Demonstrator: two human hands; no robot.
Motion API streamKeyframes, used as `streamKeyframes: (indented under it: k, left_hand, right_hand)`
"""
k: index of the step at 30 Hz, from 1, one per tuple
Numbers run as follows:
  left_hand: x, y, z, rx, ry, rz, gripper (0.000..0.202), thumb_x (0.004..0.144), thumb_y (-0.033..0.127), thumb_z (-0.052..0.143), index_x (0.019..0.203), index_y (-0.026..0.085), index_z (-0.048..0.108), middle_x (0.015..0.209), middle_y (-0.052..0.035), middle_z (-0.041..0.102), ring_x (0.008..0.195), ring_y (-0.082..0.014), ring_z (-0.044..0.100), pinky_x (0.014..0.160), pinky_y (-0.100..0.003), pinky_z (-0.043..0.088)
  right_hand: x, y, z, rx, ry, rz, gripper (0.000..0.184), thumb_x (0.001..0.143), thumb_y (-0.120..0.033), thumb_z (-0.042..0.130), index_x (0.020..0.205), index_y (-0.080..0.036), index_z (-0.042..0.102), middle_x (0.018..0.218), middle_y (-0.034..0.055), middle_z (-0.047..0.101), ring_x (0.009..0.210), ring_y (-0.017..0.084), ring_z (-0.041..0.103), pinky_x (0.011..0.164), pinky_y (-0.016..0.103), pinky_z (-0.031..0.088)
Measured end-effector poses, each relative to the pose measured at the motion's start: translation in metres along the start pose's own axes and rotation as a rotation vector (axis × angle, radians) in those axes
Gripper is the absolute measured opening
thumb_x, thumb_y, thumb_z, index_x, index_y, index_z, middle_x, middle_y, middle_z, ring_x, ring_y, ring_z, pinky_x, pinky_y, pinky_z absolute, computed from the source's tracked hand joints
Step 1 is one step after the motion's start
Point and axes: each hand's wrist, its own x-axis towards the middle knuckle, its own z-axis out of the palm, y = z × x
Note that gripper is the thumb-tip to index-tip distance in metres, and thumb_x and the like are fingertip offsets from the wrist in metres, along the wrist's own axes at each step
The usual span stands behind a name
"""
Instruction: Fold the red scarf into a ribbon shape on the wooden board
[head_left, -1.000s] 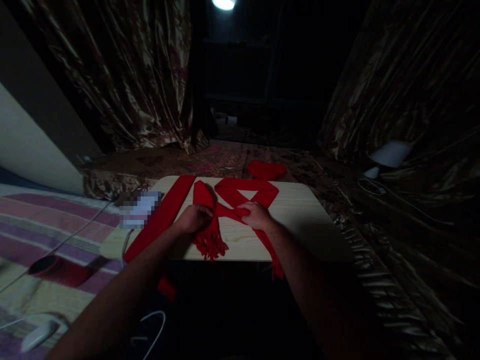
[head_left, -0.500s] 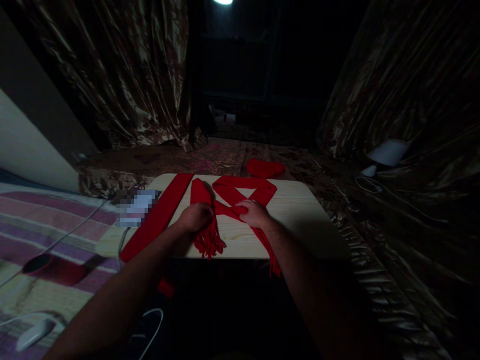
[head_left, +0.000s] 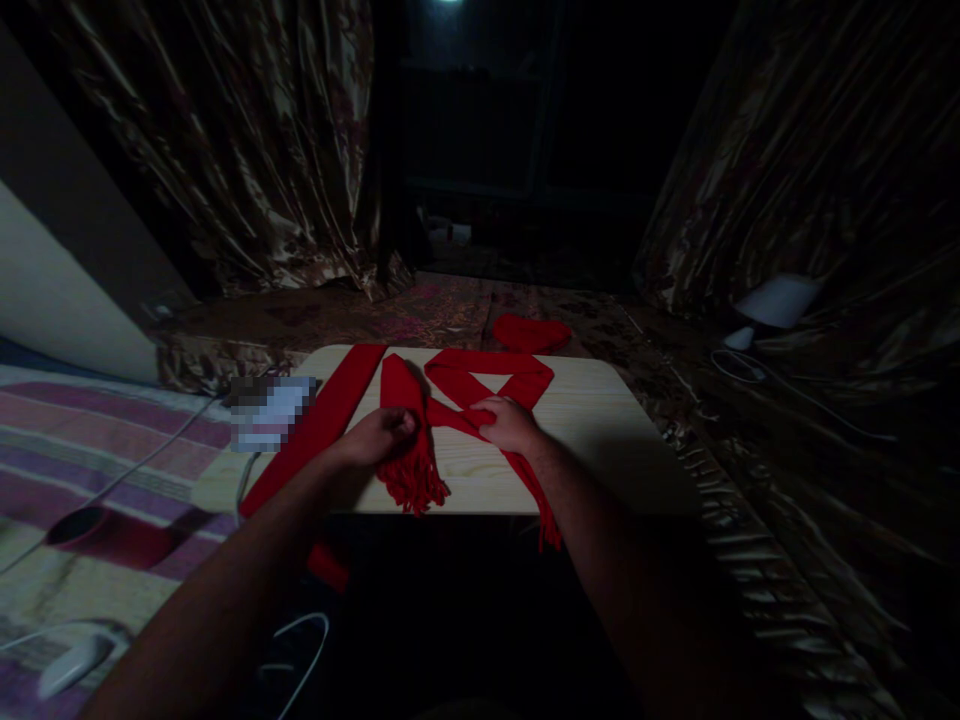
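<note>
A light wooden board (head_left: pixel 600 440) served as the tabletop, low over a dark patterned floor covering (head_left: pixel 420 315). Shiny brown curtains (head_left: pixel 247 160) hung at the far left, and more of the same fabric (head_left: pixel 810 200) draped down the right side. A striped blanket (head_left: pixel 90 450) in pink, purple and cream lay to the left, with a white cable (head_left: pixel 127 465) trailing across it. A small white device (head_left: pixel 71 665) rested at the near left corner, and another white cable (head_left: pixel 304 655) looped on the dark floor below. On the right, a white lamp-like object (head_left: pixel 776 300) sat among the folds. A lamp (head_left: pixel 448 3) glowed overhead.
</note>
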Motion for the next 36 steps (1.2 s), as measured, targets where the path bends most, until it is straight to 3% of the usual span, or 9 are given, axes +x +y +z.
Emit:
streamKeyframes:
  k: [6, 10, 13, 17, 22, 26, 29, 33, 36]
  left_hand:
    - [-0.011, 0.002, -0.002, -0.174, -0.037, -0.042, 0.039, 0.072, 0.056, 0.070, 0.075, 0.018, 0.057, 0.066, 0.0001, 0.055, 0.059, -0.0130, 0.047, 0.055, -0.025, 0.039]
    - [-0.022, 0.010, -0.016, -0.258, -0.029, 0.001, 0.034, 0.070, 0.048, 0.074, 0.075, 0.017, 0.060, 0.072, -0.0014, 0.059, 0.066, -0.0140, 0.051, 0.062, -0.025, 0.043]
    - [-0.034, 0.015, -0.037, -0.271, -0.147, 0.053, 0.033, 0.070, 0.045, 0.077, 0.076, 0.016, 0.063, 0.076, -0.0025, 0.061, 0.071, -0.0146, 0.053, 0.068, -0.026, 0.044]
    - [-0.052, 0.021, -0.063, -0.318, -0.342, 0.205, 0.040, 0.073, 0.053, 0.074, 0.070, 0.016, 0.060, 0.074, -0.0048, 0.059, 0.074, -0.0177, 0.052, 0.070, -0.029, 0.045]
    - [-0.067, 0.031, -0.075, -0.211, -0.474, 0.255, 0.046, 0.082, 0.060, 0.065, 0.068, 0.017, 0.062, 0.068, -0.0057, 0.058, 0.070, -0.0182, 0.052, 0.070, -0.031, 0.046]
    - [-0.071, 0.038, -0.076, -0.104, -0.410, 0.111, 0.059, 0.067, 0.077, 0.067, 0.055, 0.019, 0.063, 0.064, -0.0089, 0.060, 0.070, -0.0240, 0.057, 0.074, -0.041, 0.051]
    - [-0.070, 0.040, -0.074, -0.074, -0.328, 0.060, 0.054, 0.052, 0.073, 0.079, 0.053, 0.021, 0.063, 0.063, -0.0085, 0.061, 0.072, -0.0254, 0.059, 0.075, -0.043, 0.053]
    - [-0.058, 0.035, -0.065, -0.090, -0.185, 0.068, 0.041, 0.061, 0.059, 0.080, 0.074, 0.020, 0.072, 0.082, -0.0099, 0.072, 0.081, -0.0246, 0.065, 0.081, -0.040, 0.053]
    - [-0.040, 0.025, -0.055, -0.084, -0.006, 0.071, 0.039, 0.071, 0.057, 0.075, 0.074, 0.018, 0.071, 0.081, -0.0084, 0.073, 0.079, -0.0212, 0.066, 0.081, -0.036, 0.053]
  right_hand:
    - [0.000, -0.001, -0.001, -0.008, 0.005, -0.023, 0.047, 0.069, -0.013, 0.068, 0.115, -0.023, 0.074, 0.121, 0.0031, 0.071, 0.112, 0.020, 0.063, 0.105, 0.029, 0.046]
    - [-0.001, -0.004, -0.002, -0.025, -0.022, 0.012, 0.047, 0.071, -0.015, 0.068, 0.117, -0.023, 0.074, 0.124, 0.0042, 0.070, 0.116, 0.021, 0.062, 0.107, 0.030, 0.045]
    - [0.000, -0.005, -0.002, -0.014, -0.036, 0.007, 0.046, 0.073, -0.016, 0.068, 0.117, -0.024, 0.074, 0.124, 0.0026, 0.070, 0.118, 0.020, 0.061, 0.108, 0.030, 0.043]
    - [-0.001, -0.006, -0.003, -0.015, -0.030, -0.001, 0.041, 0.074, -0.019, 0.069, 0.115, -0.026, 0.075, 0.121, 0.0019, 0.071, 0.114, 0.021, 0.062, 0.105, 0.030, 0.045]
    - [-0.002, -0.007, -0.004, -0.004, -0.026, -0.012, 0.037, 0.075, -0.020, 0.070, 0.112, -0.025, 0.076, 0.119, 0.0031, 0.072, 0.111, 0.021, 0.063, 0.103, 0.031, 0.046]
    - [-0.001, -0.006, -0.003, -0.017, -0.029, -0.007, 0.043, 0.074, -0.015, 0.068, 0.116, -0.024, 0.074, 0.121, 0.0026, 0.071, 0.114, 0.021, 0.062, 0.105, 0.031, 0.045]
    - [0.000, -0.003, -0.002, -0.020, -0.033, -0.016, 0.044, 0.073, -0.013, 0.067, 0.116, -0.025, 0.074, 0.121, 0.0013, 0.071, 0.113, 0.020, 0.062, 0.106, 0.029, 0.045]
    - [0.002, 0.002, 0.002, -0.012, -0.022, -0.029, 0.047, 0.072, -0.014, 0.067, 0.117, -0.025, 0.073, 0.122, 0.0013, 0.071, 0.114, 0.020, 0.062, 0.107, 0.029, 0.044]
    - [0.002, 0.006, 0.005, 0.007, -0.008, -0.047, 0.047, 0.071, -0.015, 0.068, 0.117, -0.025, 0.073, 0.122, 0.0018, 0.070, 0.114, 0.020, 0.062, 0.108, 0.031, 0.043]
